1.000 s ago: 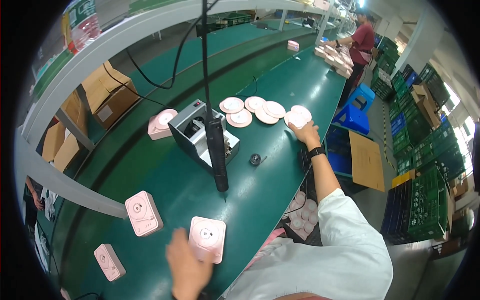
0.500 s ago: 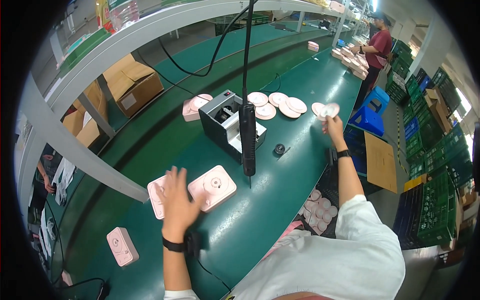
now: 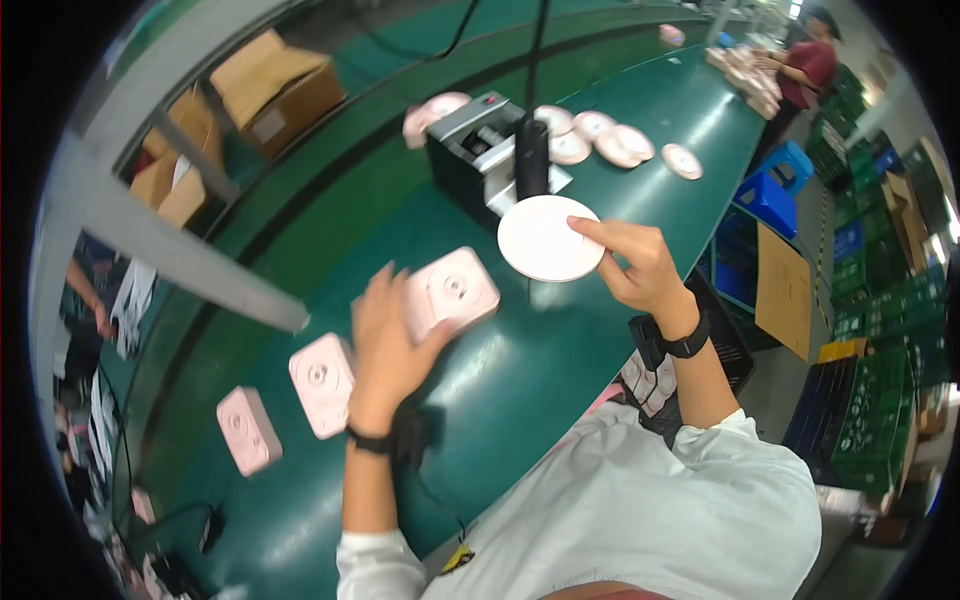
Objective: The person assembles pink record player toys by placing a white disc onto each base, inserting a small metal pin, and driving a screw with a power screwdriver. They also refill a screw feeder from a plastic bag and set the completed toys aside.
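Observation:
Between the thumb and fingers of my right hand (image 3: 645,265) is a round white disc (image 3: 545,240), its plain face turned up, held above the bench. My left hand (image 3: 385,340) is open, thumb apart from the slightly blurred fingers, at the left edge of a pale pink box-shaped housing (image 3: 465,290) with a round recess. I cannot tell whether it touches the housing. A second pink housing (image 3: 318,385) lies just left of that hand, partly hidden behind it. Further left sits a third pink housing (image 3: 248,430).
A black electric screwdriver (image 3: 532,160) hangs before a grey-and-black machine (image 3: 470,150). Several pink-rimmed discs (image 3: 625,145) lie beyond on the green bench (image 3: 540,370). Below the bench edge is a crate of discs (image 3: 650,385). A person in red (image 3: 810,65) works far right.
My right hand has brought the disc from the far right of the bench toward the middle. My left hand has moved right, beside the right-hand housing. The view has shifted.

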`<action>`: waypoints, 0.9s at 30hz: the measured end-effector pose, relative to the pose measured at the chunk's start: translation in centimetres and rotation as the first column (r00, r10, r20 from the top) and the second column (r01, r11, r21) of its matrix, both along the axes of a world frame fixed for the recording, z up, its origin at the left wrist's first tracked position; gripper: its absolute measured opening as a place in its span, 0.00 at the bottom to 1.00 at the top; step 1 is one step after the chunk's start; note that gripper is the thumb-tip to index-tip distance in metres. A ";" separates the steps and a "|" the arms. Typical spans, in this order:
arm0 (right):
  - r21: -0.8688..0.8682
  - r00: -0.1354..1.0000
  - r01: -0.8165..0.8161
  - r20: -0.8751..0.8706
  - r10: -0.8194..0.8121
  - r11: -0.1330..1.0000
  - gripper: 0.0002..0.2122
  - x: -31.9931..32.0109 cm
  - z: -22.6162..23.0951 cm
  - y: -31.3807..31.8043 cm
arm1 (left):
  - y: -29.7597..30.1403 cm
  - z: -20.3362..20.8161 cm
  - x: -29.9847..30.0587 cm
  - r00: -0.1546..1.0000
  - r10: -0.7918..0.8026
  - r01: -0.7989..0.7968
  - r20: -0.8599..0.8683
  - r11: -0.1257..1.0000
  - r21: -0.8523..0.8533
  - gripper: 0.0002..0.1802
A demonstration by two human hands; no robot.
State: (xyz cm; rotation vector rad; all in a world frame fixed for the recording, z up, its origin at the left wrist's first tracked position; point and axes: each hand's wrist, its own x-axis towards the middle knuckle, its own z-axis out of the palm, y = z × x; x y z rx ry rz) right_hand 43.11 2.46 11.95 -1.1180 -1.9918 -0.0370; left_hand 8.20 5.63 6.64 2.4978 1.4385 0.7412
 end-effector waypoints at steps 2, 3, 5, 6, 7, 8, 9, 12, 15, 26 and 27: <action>-0.020 0.995 -0.092 -0.029 0.092 0.996 0.19 -3.6 -1.1 0.0 | 0.0 -2.2 1.3 0.996 -0.061 0.060 0.072 0.998 0.013 0.47; -0.040 0.990 -0.133 -0.048 0.131 0.990 0.19 -5.2 -1.7 -0.3 | -0.4 -3.1 1.3 0.994 -0.048 0.045 0.093 0.999 0.030 0.49; -0.105 0.990 -0.141 -0.022 0.140 0.984 0.20 -6.6 -2.8 -1.3 | -1.4 -3.4 0.4 0.995 -0.027 0.032 0.098 0.998 -0.048 0.50; -0.129 0.991 -0.137 -0.005 0.137 0.982 0.20 -7.3 -3.3 -1.4 | -1.7 -3.3 -0.1 0.992 -0.044 0.056 0.119 0.993 -0.099 0.52; -0.136 0.989 -0.145 -0.014 0.144 0.980 0.20 -8.0 -3.9 -1.4 | -1.9 -3.5 -0.4 0.987 -0.072 0.093 0.145 0.984 -0.149 0.53; -0.154 0.985 -0.171 -0.036 0.168 0.973 0.21 -8.5 -4.7 -1.3 | -2.3 -3.7 -0.8 0.988 -0.065 0.087 0.138 0.984 -0.156 0.53; -0.170 0.980 -0.196 -0.057 0.189 0.966 0.21 -9.0 -5.4 -1.2 | -2.7 -3.9 -1.2 0.979 -0.088 0.118 0.183 0.980 -0.163 0.55; -0.200 0.974 -0.227 -0.060 0.220 0.953 0.23 -10.6 -5.7 -0.9 | -3.5 -4.2 -1.5 0.952 -0.132 0.184 0.276 0.968 -0.172 0.58; -0.224 0.971 -0.236 -0.020 0.238 0.946 0.26 -11.6 -5.5 -0.9 | -3.5 -4.1 -1.6 0.944 -0.109 0.172 0.311 0.968 -0.185 0.60; -0.220 0.992 0.129 0.043 -0.123 0.967 0.19 -6.0 -5.7 -1.4 | -3.9 -4.3 -1.6 0.950 -0.109 0.177 0.291 0.960 -0.218 0.59; -0.133 0.975 0.218 -0.018 -0.222 0.967 0.21 -4.3 -5.4 -1.1 | -3.8 -4.0 -1.1 0.950 -0.115 0.185 0.291 0.956 -0.226 0.59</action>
